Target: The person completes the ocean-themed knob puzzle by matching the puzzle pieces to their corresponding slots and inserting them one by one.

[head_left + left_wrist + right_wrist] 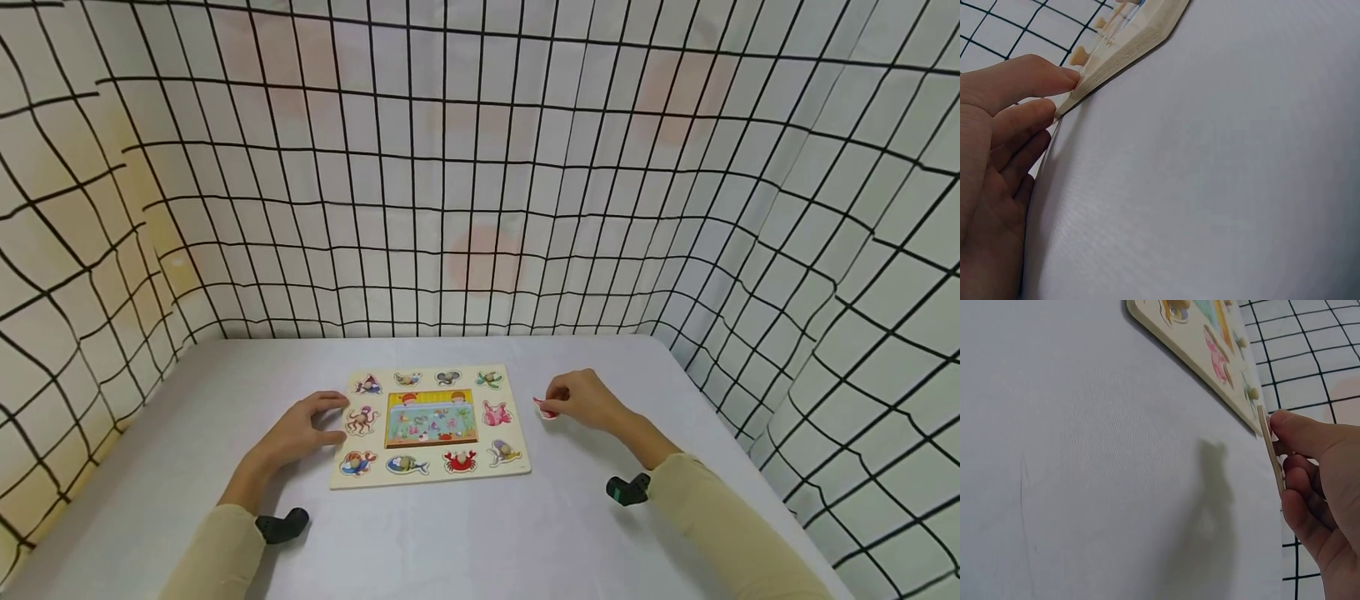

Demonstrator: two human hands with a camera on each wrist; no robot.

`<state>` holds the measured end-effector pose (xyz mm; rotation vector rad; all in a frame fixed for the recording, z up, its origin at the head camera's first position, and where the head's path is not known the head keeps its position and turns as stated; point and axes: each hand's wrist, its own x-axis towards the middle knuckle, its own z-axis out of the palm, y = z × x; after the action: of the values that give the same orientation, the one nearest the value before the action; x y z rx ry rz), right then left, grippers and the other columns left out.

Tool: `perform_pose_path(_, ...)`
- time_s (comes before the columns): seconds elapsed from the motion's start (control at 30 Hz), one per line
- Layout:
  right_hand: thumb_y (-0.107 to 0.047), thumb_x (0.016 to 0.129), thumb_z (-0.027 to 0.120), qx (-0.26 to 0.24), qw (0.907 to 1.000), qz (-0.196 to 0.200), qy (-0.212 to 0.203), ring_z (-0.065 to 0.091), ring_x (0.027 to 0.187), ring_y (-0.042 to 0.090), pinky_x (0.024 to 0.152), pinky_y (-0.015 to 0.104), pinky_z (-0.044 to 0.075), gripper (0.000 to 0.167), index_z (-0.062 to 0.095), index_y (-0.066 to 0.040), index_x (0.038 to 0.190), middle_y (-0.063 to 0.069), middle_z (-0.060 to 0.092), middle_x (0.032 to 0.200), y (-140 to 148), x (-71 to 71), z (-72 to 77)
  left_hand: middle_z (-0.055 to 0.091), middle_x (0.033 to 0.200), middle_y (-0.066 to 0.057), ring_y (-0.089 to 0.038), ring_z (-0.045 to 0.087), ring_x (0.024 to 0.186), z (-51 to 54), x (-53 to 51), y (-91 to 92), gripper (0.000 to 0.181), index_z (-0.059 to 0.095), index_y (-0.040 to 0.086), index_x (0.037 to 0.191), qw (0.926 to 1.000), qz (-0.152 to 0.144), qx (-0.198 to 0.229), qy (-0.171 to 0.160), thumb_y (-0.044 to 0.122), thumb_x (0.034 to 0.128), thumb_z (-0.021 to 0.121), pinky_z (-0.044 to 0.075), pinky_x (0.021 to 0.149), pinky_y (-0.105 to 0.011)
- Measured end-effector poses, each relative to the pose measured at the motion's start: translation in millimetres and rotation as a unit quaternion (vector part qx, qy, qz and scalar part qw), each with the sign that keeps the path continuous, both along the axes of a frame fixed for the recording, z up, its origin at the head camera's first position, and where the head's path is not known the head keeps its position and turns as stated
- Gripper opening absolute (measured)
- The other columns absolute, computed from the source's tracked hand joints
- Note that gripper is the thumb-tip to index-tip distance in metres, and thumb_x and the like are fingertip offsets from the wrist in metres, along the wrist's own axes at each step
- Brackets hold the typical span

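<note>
A wooden knob puzzle board with sea-animal pieces lies flat on the table. At its left edge rests my left hand, thumb and fingers spread against the board's side; in the left wrist view the fingertips touch the wooden edge. Off the board's right side, my right hand pinches a puzzle piece with some red and white showing. The right wrist view has this thin piece edge-on, raised above the table, its picture hidden. On the board, the pink fish-like shape shows no knob.
Other knobbed pieces, such as a red crab and an octopus, sit in the board around a printed aquarium picture. White cloth covers the table. A white backdrop with a black grid surrounds the far side and both flanks.
</note>
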<state>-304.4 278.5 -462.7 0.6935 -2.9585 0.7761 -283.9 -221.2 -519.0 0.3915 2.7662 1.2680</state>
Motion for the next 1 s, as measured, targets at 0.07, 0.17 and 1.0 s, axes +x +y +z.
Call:
perform_pose_path(0.07,-0.022,0.092,0.081,-0.006,1.0000,0.000,0.005,0.057,0.070,0.012,0.062,0.027,0.052,0.011,0.076,-0.016,0.085,-0.012,0.064,0.073,-5.6,0.3,0.1,0.046,0.152,-0.026,-0.051,0.029,0.146,0.6,0.2,-0.3,0.062,0.061,-0.002,0.139,1.0000,0.001,0.000,0.002,0.018,0.0851,0.083,0.020,0.117,-0.070)
perform_pose_path(0.17,-0.023,0.091,0.082,-0.011,0.9999,-0.003,0.011,0.057,0.071,0.011,0.062,0.027,0.052,0.012,0.076,-0.016,0.084,-0.013,0.064,0.073,-13.7,0.8,-0.7,0.046,0.151,-0.026,-0.051,0.029,0.146,0.7,0.5,-0.2,0.062,0.061,-0.002,0.139,1.0000,0.001,-0.001,0.001,0.018,0.0849,0.083,0.020,0.116,-0.070)
perform_pose_path(1.0,-0.024,0.090,0.083,-0.070,0.9955,-0.057,0.031,0.057,0.068,0.010,0.064,0.028,0.049,0.015,0.078,-0.016,0.079,-0.013,0.066,0.070,-75.9,3.8,-28.4,0.046,0.151,-0.025,-0.051,0.029,0.146,1.0,0.1,-0.8,0.062,0.061,-0.002,0.139,1.0000,-0.006,0.004,0.004,0.018,0.0845,0.082,0.020,0.116,-0.071)
